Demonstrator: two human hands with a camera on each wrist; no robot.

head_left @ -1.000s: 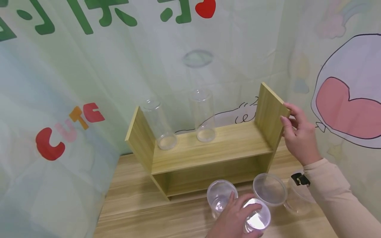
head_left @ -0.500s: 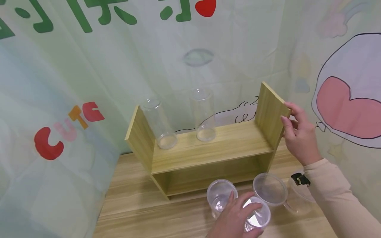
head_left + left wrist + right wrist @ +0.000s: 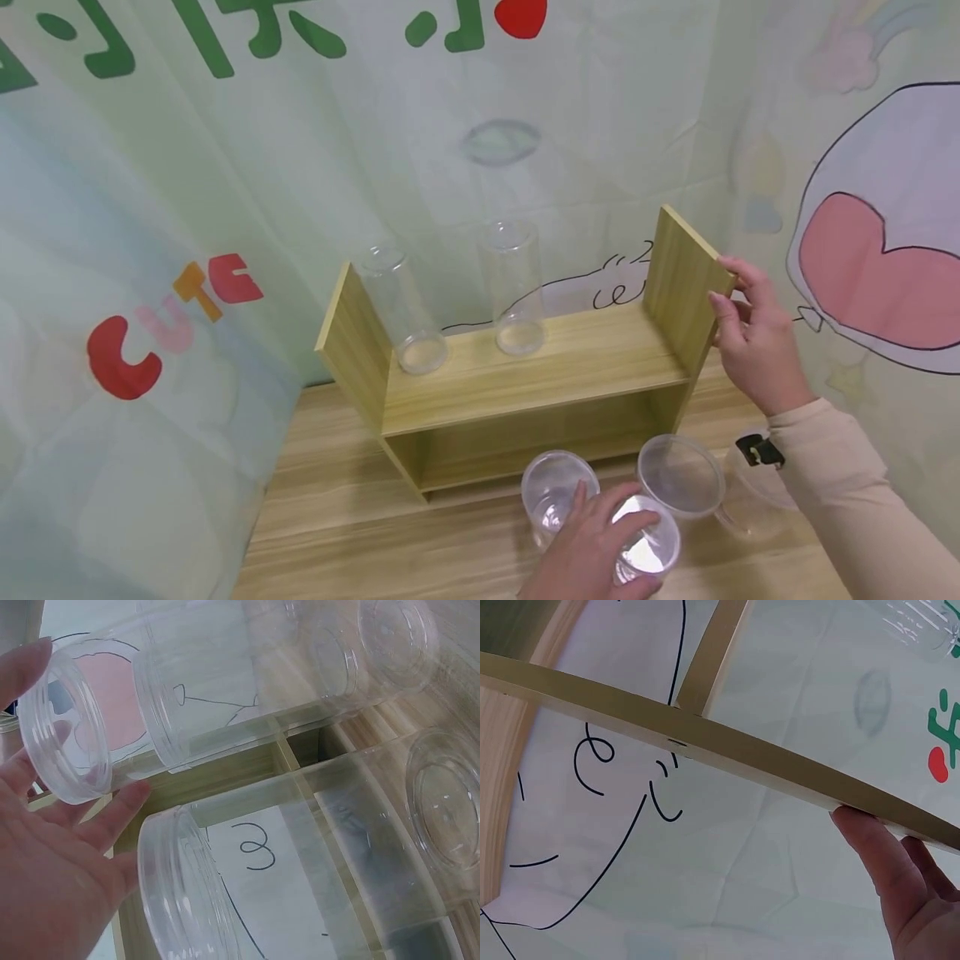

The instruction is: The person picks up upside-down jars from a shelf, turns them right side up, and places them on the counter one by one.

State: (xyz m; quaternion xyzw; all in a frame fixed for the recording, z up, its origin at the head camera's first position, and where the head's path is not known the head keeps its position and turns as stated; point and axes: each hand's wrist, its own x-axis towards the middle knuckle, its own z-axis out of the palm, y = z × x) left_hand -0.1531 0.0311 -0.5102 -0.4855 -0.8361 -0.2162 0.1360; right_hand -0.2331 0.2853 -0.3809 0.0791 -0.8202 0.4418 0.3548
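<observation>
My left hand (image 3: 588, 546) holds a clear plastic jar (image 3: 648, 550) by its round top, thumb on one side and fingers on the other. Beside it a second clear jar (image 3: 553, 483) stands against the backs of my fingers. In the left wrist view the held jar (image 3: 71, 735) shows its ridged rim between thumb and fingers. On the right, my right hand (image 3: 757, 342) pinches the front edge of the wooden shelf's side panel (image 3: 686, 287). The right wrist view shows fingertips (image 3: 859, 825) on that panel's edge.
Two tall clear jars, a left one (image 3: 420, 350) and a middle one (image 3: 517, 333), stand on the shelf's upper board (image 3: 585, 367). More clear jars (image 3: 681, 475) stand on the wood-grain table (image 3: 337, 533) at right, partly behind my right forearm. A printed curtain (image 3: 247, 167) hangs behind.
The view shifts very slightly. Both hands, the jars and the shelf stay where they were.
</observation>
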